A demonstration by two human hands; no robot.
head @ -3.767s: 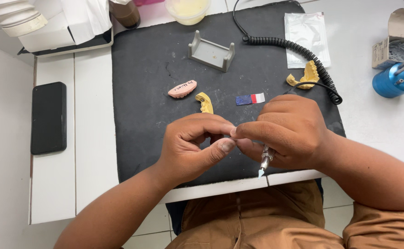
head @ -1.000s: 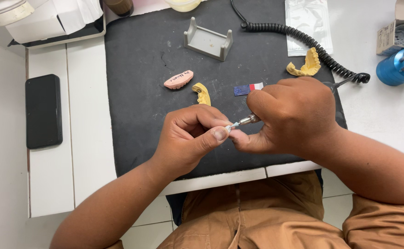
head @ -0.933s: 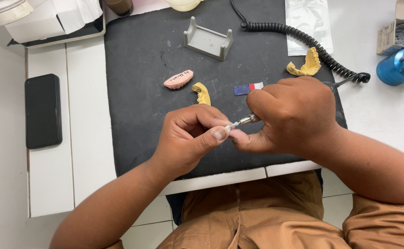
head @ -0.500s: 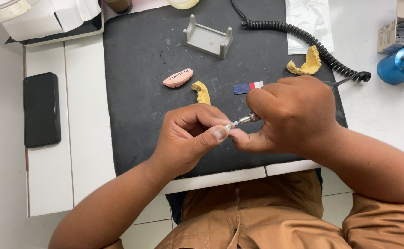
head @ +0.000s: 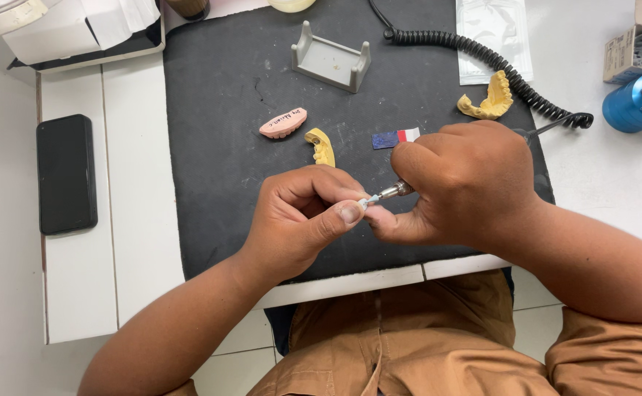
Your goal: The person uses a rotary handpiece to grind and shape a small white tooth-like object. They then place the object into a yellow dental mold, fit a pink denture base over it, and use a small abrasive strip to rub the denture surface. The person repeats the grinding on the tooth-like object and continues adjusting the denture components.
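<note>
— What are you working over? A matt black rubbery mat [head: 226, 154], scuffed pale in spots, on a smooth white tabletop [head: 79, 293].

— And beside that mat? A glossy black phone [head: 67, 174] to its left; on it, your handpiece [head: 393, 192] tip gleams like polished metal.

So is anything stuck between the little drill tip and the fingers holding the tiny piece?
Nothing visible. The right hand points the metal tool tip straight at the left hand, whose fingertips meet the tip. The piece itself is hidden.
</note>
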